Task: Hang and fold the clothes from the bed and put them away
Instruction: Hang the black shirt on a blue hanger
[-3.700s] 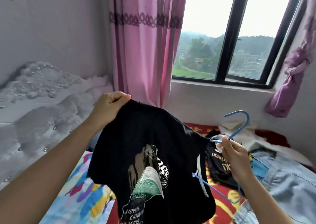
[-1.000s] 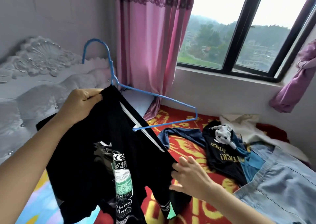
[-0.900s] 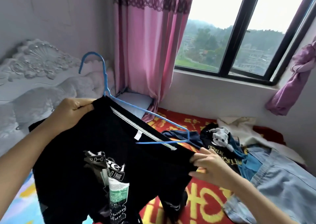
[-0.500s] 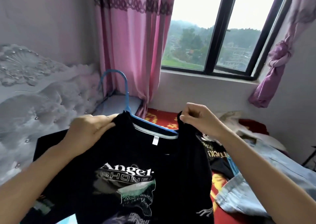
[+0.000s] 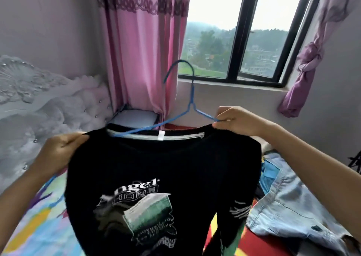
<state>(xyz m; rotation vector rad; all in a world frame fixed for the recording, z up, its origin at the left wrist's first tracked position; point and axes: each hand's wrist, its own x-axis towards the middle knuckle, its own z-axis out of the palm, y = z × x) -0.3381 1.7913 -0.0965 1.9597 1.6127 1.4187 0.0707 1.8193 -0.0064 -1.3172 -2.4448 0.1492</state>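
A black T-shirt (image 5: 162, 162) with a white and green print hangs spread out in front of me, above the bed. A blue wire hanger (image 5: 190, 107) sits inside its collar, hook upright. My left hand (image 5: 58, 148) grips the shirt's left shoulder. My right hand (image 5: 234, 121) pinches the right shoulder together with the hanger's right arm. The hanger's lower part is hidden inside the shirt.
A light denim garment (image 5: 297, 212) and a blue garment (image 5: 270, 169) lie on the red bedspread (image 5: 248, 244) at the right. A grey tufted headboard (image 5: 39, 103) stands at the left, a pink curtain (image 5: 144, 50) and window (image 5: 234, 41) behind. A colourful sheet (image 5: 29, 226) lies lower left.
The hanger went into the shirt's collar and stood upright. My right hand rose from the shirt's hem to its right shoulder, and the shirt now hangs spread between both hands.
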